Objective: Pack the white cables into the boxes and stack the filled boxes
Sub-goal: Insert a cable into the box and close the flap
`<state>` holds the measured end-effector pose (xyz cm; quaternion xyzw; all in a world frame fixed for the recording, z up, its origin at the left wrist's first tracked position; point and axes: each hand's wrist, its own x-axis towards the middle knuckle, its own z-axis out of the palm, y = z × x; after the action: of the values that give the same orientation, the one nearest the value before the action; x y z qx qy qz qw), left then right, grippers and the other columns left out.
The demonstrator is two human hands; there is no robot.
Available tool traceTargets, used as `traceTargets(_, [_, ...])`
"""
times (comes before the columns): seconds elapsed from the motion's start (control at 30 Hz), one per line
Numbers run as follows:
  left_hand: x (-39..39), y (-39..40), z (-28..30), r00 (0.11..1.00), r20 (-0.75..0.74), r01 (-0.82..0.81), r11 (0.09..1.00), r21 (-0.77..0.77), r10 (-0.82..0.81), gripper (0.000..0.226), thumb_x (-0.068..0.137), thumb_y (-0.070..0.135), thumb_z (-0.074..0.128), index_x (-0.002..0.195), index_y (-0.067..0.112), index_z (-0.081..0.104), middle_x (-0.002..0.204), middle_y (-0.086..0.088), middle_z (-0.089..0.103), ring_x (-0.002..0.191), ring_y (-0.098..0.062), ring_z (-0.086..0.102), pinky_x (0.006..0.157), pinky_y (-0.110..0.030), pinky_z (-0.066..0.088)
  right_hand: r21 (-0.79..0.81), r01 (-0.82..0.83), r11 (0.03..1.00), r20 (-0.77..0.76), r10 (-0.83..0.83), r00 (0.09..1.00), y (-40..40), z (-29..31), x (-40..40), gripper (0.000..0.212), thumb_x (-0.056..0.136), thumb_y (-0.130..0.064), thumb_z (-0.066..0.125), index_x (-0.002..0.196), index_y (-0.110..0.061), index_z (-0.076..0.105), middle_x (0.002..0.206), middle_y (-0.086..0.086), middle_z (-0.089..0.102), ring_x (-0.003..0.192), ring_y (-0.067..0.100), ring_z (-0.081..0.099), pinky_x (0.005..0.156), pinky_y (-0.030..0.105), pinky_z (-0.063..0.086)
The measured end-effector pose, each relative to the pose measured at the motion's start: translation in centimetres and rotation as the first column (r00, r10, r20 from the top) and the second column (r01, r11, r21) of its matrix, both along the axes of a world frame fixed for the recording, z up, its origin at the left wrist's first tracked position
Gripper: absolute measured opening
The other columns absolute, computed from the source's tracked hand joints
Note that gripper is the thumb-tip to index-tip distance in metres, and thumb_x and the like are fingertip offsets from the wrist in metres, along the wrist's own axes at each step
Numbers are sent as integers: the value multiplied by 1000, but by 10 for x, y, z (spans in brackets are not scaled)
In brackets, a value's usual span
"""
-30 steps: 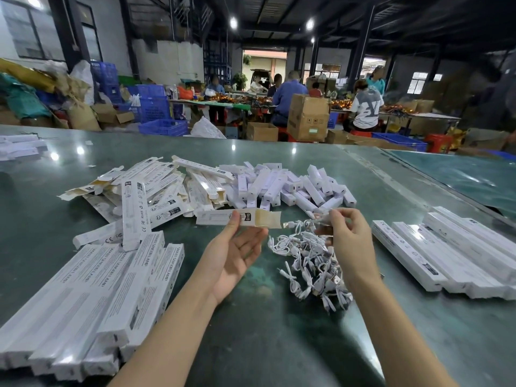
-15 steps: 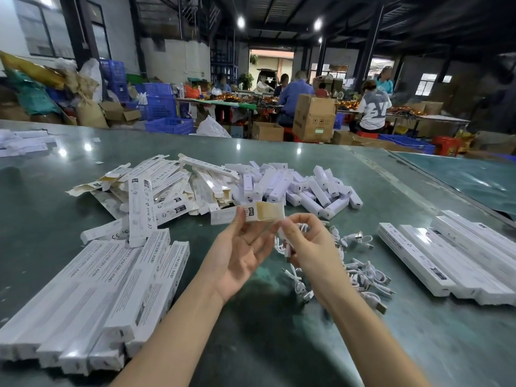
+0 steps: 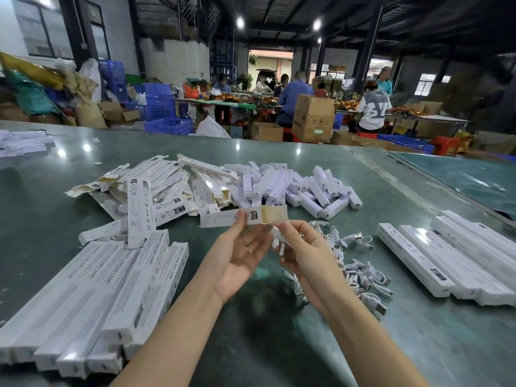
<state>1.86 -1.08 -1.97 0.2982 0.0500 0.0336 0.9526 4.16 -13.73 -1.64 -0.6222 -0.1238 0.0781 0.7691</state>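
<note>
Right hand (image 3: 303, 248) has brought a pinched cable (image 3: 277, 238) up to the box (image 3: 245, 216) held in the left hand (image 3: 241, 251); many cables remain unpacked.

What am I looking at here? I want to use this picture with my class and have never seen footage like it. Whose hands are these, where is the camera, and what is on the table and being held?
No machine here: a person wears a camera on the head, looking forward and down at both bare hands. The left hand holds a long white box with its end flap open. The right hand pinches a white cable just below that open end. On the green table lie a pile of loose cables, a heap of flat empty boxes, small white units, and neat rows of long boxes at left and right. Other workers sit at tables behind.
</note>
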Motion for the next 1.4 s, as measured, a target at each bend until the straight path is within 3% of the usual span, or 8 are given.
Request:
traceTargets(0.27, [7, 5, -2, 993, 21, -113, 983, -143, 117, 24, 74, 21, 65, 60, 4, 76, 81, -14, 75, 73, -24, 75, 70, -31, 62, -185, 292, 938, 490, -169, 855, 4, -7, -2, 27, 86, -3, 63, 93, -27, 54, 67, -6, 59, 61, 24, 61, 64, 44, 54])
traceTargets(0.57, [5, 4, -4, 999, 35, 24, 999, -32, -23, 33, 79, 36, 60, 69, 10, 78, 90, -13, 76, 88, -29, 74, 81, -47, 58, -104, 525, 845, 673, -329, 662, 3, -9, -4, 12, 85, -17, 73, 76, -15, 66, 54, -16, 57, 46, 6, 48, 52, 17, 38])
traceTargets(0.67, [5, 7, 0, 996, 78, -18, 983, -182, 32, 28, 78, 27, 62, 88, 2, 69, 96, -23, 73, 89, -36, 73, 76, -47, 61, -223, 542, 810, 723, -236, 649, 5, -11, -4, 13, 84, -19, 74, 74, -14, 67, 51, -14, 53, 49, 10, 47, 52, 26, 40])
traceTargets(0.8, [5, 14, 0, 990, 87, -89, 966, -243, 113, 39, 74, 23, 66, 105, -1, 61, 99, -20, 74, 98, -34, 72, 96, -47, 50, -489, 515, 704, 703, -31, 710, 5, -16, -4, 13, 89, -27, 68, 84, -15, 69, 57, -9, 48, 61, 18, 45, 59, 33, 39])
traceTargets(0.97, [4, 13, -3, 993, 93, -73, 997, -18, 74, 30, 79, 30, 62, 80, 5, 79, 97, -15, 75, 94, -25, 73, 97, -37, 47, -713, 486, 505, 641, 190, 743, 2, -9, -4, 20, 95, -34, 55, 103, -19, 67, 91, 8, 70, 91, 31, 60, 74, 37, 46])
traceTargets(1.07, [1, 11, -2, 994, 85, -82, 988, 129, 72, 33, 82, 34, 58, 89, 8, 78, 96, -14, 75, 91, -20, 74, 95, -34, 47, -774, 483, 410, 615, 304, 727, 0, -7, -4, 22, 96, -34, 52, 106, -21, 66, 99, 6, 69, 98, 29, 59, 77, 37, 47])
traceTargets(1.27, [-1, 19, 2, 993, 100, -52, 996, -74, 59, 33, 85, 34, 56, 101, 6, 65, 92, -11, 76, 86, -23, 74, 89, -37, 55, -483, 316, 817, 537, -8, 844, -7, 1, -3, 5, 82, -25, 76, 83, -22, 79, 49, -10, 58, 47, 6, 44, 53, 26, 42])
traceTargets(1.4, [-1, 24, -2, 996, 88, -26, 995, -100, 34, 34, 96, 38, 50, 107, 8, 62, 94, -8, 75, 91, -21, 74, 85, -35, 58, -236, 226, 945, 367, -129, 921, -15, 14, -3, 9, 80, -17, 76, 73, -23, 77, 40, -12, 48, 39, 3, 36, 43, 11, 30])
